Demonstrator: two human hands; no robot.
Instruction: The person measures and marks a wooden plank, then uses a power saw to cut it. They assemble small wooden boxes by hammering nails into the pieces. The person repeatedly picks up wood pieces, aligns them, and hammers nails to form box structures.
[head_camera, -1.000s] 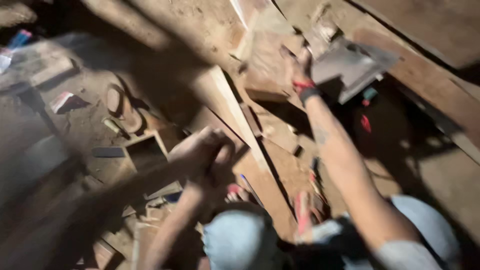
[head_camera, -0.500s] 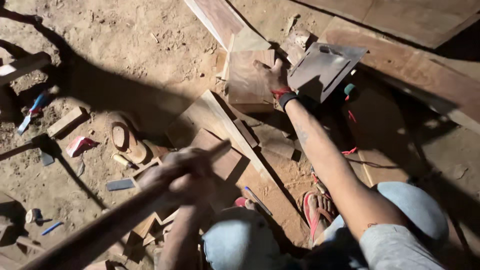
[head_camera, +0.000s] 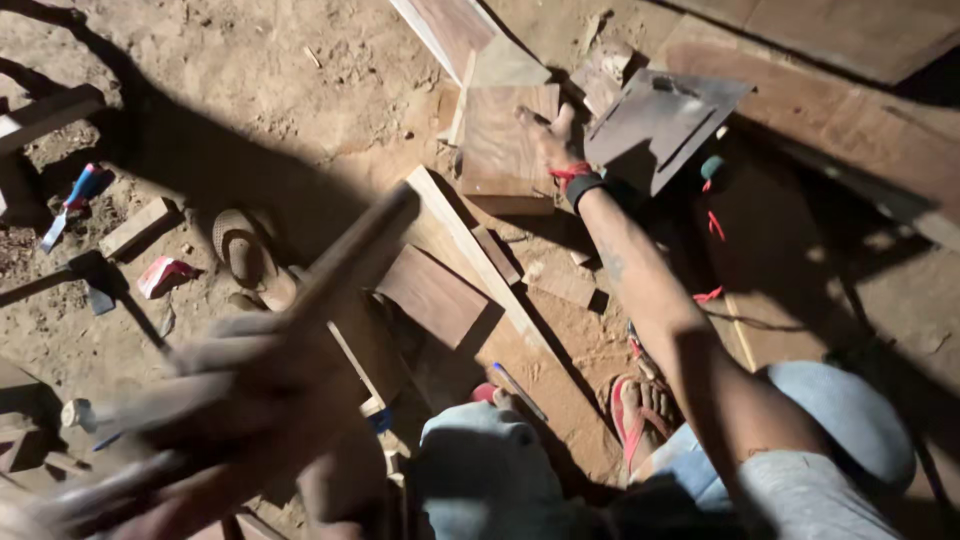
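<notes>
right hand (head_camera: 553, 135): fingers spread flat, pressing on a square wooden block (head_camera: 505, 140) lying on the dirt floor (head_camera: 300, 70) at top centre; red and black bands at the wrist.
left hand (head_camera: 255, 385): blurred, fingers wrapped round a long wooden stick (head_camera: 350, 255) that slants up toward the block and covers part of the boards beneath.
near the block: grey metal plate (head_camera: 660, 120) just to its right; long pale plank (head_camera: 480, 260) below; small dark board (head_camera: 432, 295) beside the plank.
further left: sandal (head_camera: 240, 245), red scrap (head_camera: 163, 275), blue-handled tool (head_camera: 75, 195), hammer (head_camera: 85, 275).
lower edge: foot in red sandal (head_camera: 640, 410).
</notes>
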